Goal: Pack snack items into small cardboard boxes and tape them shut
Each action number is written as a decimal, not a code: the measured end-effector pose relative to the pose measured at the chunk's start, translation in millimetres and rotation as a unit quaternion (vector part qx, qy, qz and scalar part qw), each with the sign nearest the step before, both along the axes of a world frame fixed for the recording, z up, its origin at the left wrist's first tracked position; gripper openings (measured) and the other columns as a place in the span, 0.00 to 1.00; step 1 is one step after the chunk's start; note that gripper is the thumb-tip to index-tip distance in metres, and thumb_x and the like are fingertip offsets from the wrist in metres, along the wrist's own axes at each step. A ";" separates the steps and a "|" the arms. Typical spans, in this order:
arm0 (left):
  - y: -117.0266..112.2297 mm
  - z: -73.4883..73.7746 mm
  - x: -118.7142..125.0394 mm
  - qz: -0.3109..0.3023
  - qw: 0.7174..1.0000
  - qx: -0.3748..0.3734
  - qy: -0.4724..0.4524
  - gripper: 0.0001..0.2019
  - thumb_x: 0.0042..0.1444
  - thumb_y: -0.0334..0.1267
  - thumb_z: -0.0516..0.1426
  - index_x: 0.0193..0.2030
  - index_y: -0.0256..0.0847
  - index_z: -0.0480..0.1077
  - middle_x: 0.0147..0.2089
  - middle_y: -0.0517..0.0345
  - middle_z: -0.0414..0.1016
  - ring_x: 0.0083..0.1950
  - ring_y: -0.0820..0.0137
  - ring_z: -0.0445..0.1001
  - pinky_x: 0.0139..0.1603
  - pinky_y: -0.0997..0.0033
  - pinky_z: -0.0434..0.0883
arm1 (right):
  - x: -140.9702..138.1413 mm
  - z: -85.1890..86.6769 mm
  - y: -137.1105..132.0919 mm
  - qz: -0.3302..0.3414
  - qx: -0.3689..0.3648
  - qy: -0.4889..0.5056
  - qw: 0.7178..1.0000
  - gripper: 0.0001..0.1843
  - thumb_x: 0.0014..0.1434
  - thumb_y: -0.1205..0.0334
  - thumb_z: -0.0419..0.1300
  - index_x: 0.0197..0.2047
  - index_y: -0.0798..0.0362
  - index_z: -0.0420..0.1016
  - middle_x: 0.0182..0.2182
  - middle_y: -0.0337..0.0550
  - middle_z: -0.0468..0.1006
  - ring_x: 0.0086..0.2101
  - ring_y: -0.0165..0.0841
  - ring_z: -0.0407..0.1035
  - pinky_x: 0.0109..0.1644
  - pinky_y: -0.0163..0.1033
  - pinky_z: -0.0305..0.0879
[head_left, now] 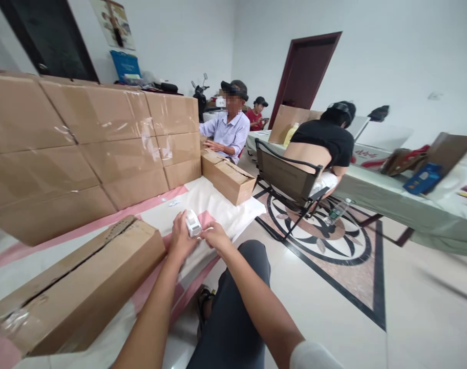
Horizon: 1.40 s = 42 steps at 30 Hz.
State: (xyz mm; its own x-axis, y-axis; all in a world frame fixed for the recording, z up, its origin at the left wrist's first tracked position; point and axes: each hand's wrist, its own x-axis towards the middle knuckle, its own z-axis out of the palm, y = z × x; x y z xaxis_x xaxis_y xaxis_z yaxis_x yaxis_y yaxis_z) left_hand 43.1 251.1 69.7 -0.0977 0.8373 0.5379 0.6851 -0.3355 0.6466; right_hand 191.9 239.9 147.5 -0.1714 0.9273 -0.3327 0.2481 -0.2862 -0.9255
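My left hand is wrapped around a small white tape dispenser, held above the cloth-covered table. Close beside it, my right hand has its fingers pinched together at the dispenser's lower right edge. What lies between those fingers is too small to make out. To the left of my hands a long cardboard box rests on the cloth, a dark gap running along its top and clear tape at its near end.
Taped cartons form a wall at the back left. Another cardboard box lies at the table's far end by a seated person. On the right, someone sits in a folding chair; a plastic bottle is on the floor.
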 end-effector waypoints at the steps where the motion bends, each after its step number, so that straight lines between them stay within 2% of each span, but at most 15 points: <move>1: -0.4 0.0 -0.4 0.002 1.000 -0.010 0.004 0.53 0.46 0.37 0.67 0.75 0.42 0.44 0.74 0.36 0.48 0.76 0.43 0.50 0.74 0.40 0.57 | -0.5 -1.8 0.2 -0.004 -0.001 0.004 1.000 0.06 0.68 0.63 0.63 0.43 0.57 0.72 0.23 0.28 0.68 0.16 0.19 0.53 0.17 0.26 0.49; 5: -2.4 2.5 -2.6 0.009 0.998 -0.055 0.015 0.47 0.47 0.38 0.67 0.73 0.47 0.53 0.75 0.41 0.45 0.74 0.43 0.54 0.72 0.43 0.61 | -2.5 -7.6 4.4 -0.017 -0.003 0.014 1.000 0.06 0.63 0.66 0.66 0.38 0.56 0.72 0.20 0.27 0.69 0.14 0.19 0.52 0.16 0.27 0.47; 9: -2.3 5.4 -4.0 0.018 0.998 -0.057 0.026 0.45 0.47 0.41 0.68 0.72 0.46 0.56 0.73 0.40 0.49 0.72 0.43 0.58 0.70 0.44 0.63 | -3.4 -10.7 8.9 -0.023 0.001 0.017 1.000 0.09 0.57 0.64 0.69 0.30 0.54 0.72 0.17 0.30 0.70 0.13 0.22 0.51 0.15 0.30 0.45; 13: 0.8 5.0 -3.5 0.042 0.997 -0.053 0.048 0.43 0.48 0.41 0.68 0.71 0.46 0.58 0.72 0.40 0.51 0.70 0.43 0.60 0.69 0.42 0.64 | -4.3 -14.2 13.1 -0.024 0.007 0.011 1.000 0.15 0.55 0.61 0.70 0.23 0.53 0.71 0.15 0.30 0.67 0.13 0.22 0.53 0.15 0.30 0.46; 17: 3.7 5.4 -2.7 0.067 0.993 -0.068 0.075 0.45 0.46 0.40 0.69 0.71 0.44 0.58 0.71 0.37 0.51 0.69 0.42 0.61 0.68 0.42 0.64 | -5.5 -16.4 15.5 -0.031 0.014 0.013 0.999 0.16 0.56 0.61 0.70 0.22 0.54 0.71 0.14 0.29 0.64 0.15 0.22 0.53 0.17 0.29 0.46; 21: 3.1 9.2 -1.1 0.086 0.989 -0.089 0.082 0.45 0.45 0.38 0.68 0.71 0.46 0.57 0.71 0.39 0.52 0.67 0.44 0.62 0.67 0.43 0.65 | -6.7 -13.3 15.4 -0.034 0.013 0.020 0.999 0.17 0.56 0.61 0.69 0.20 0.54 0.71 0.13 0.30 0.64 0.15 0.22 0.54 0.18 0.29 0.48; 28: 1.7 12.8 2.7 0.101 0.987 -0.082 0.089 0.46 0.44 0.38 0.68 0.71 0.42 0.58 0.70 0.38 0.53 0.67 0.43 0.64 0.68 0.43 0.64 | -7.3 -6.7 14.1 -0.042 0.011 0.051 0.998 0.09 0.55 0.66 0.68 0.24 0.55 0.77 0.15 0.30 0.66 0.17 0.22 0.56 0.20 0.28 0.51; 34: -1.4 15.4 5.8 0.106 0.988 -0.066 0.093 0.45 0.45 0.41 0.68 0.70 0.40 0.58 0.69 0.38 0.54 0.67 0.42 0.63 0.68 0.42 0.64 | -9.9 -3.8 15.5 -0.035 0.015 0.064 0.997 0.06 0.57 0.68 0.65 0.28 0.54 0.78 0.15 0.29 0.64 0.16 0.23 0.54 0.20 0.28 0.49; 38: -4.2 16.0 5.9 0.102 0.989 -0.060 0.089 0.46 0.44 0.39 0.69 0.71 0.40 0.58 0.69 0.37 0.54 0.68 0.40 0.62 0.68 0.41 0.63 | -8.3 -9.1 17.9 -0.023 0.004 0.061 0.998 0.04 0.58 0.66 0.63 0.31 0.54 0.78 0.15 0.28 0.61 0.16 0.23 0.51 0.18 0.29 0.46; 42: -7.0 17.3 6.6 0.098 0.989 -0.057 0.095 0.47 0.43 0.40 0.70 0.71 0.43 0.58 0.70 0.39 0.52 0.69 0.42 0.61 0.70 0.41 0.62 | -3.4 -16.9 18.6 0.003 -0.028 0.046 0.999 0.06 0.59 0.66 0.64 0.29 0.54 0.74 0.13 0.26 0.55 0.14 0.23 0.47 0.16 0.31 0.42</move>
